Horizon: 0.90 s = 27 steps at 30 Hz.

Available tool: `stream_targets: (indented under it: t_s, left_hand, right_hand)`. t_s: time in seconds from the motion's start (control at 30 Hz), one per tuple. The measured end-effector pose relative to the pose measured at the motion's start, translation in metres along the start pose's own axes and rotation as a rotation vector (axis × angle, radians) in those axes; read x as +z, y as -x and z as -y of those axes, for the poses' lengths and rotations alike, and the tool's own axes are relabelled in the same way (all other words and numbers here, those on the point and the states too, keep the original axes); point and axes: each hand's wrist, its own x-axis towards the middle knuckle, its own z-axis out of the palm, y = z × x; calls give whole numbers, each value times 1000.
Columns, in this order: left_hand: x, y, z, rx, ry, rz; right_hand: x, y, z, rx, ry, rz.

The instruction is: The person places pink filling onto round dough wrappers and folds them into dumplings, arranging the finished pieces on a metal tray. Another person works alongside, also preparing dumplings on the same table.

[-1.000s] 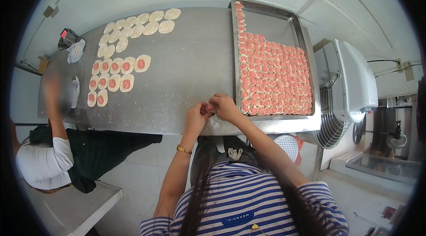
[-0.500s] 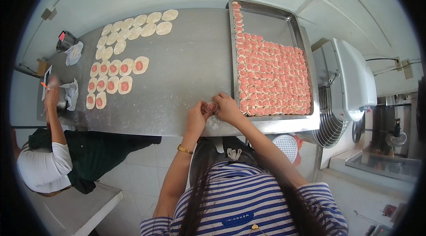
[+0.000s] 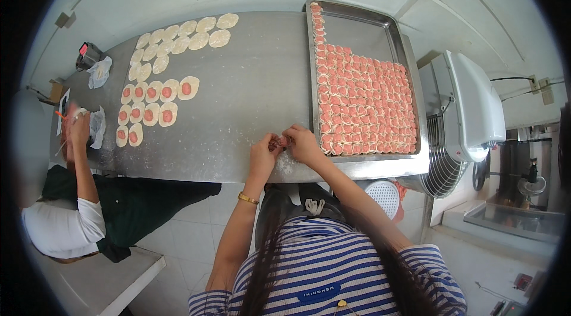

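Left grip (image 3: 262, 152) and right grip (image 3: 304, 145) pinch dumpling (image 3: 282, 142) between them | long axis finger-hidden, cannot tell | tray (image 3: 363, 33) just beside right grip | wrappers (image 3: 180, 44) leftward on surface (image 3: 256, 72)

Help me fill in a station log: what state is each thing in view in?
Left hand: fingers curled on a dough piece, mostly hidden
Right hand: fingertips on the same piece
Tray: partly filled
Dumplings: packed in rows, filling showing
Plain wrappers: flat, unfilled
Topped wrappers: flat, unfolded, pink filling on each
Metal table: dusted with white powder
White bag: crumpled
White machine: cannot tell if running
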Motion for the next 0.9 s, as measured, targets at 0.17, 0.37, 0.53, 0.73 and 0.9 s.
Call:
stream_targets:
  t_s: [0.17, 0.37, 0.53, 0.73, 0.9]
  left_hand:
    - [0, 0, 5, -69, 53, -19]
    - [3, -3, 5, -82, 52, -58]
    - [5, -7, -6, -135, 104, -91]
    - [10, -11, -1, -141, 101, -98]
    - [1, -18, 3, -178, 97, -70]
  right_hand:
    - [-3, 0, 3, -34, 50, -116]
    - [0, -7, -3, -31, -32, 56]
    - [-1, -12, -4, -68, -12, -1]
    - [-1, -19, -6, -41, -24, 82]
    - [-2, -26, -9, -74, -24, 113]
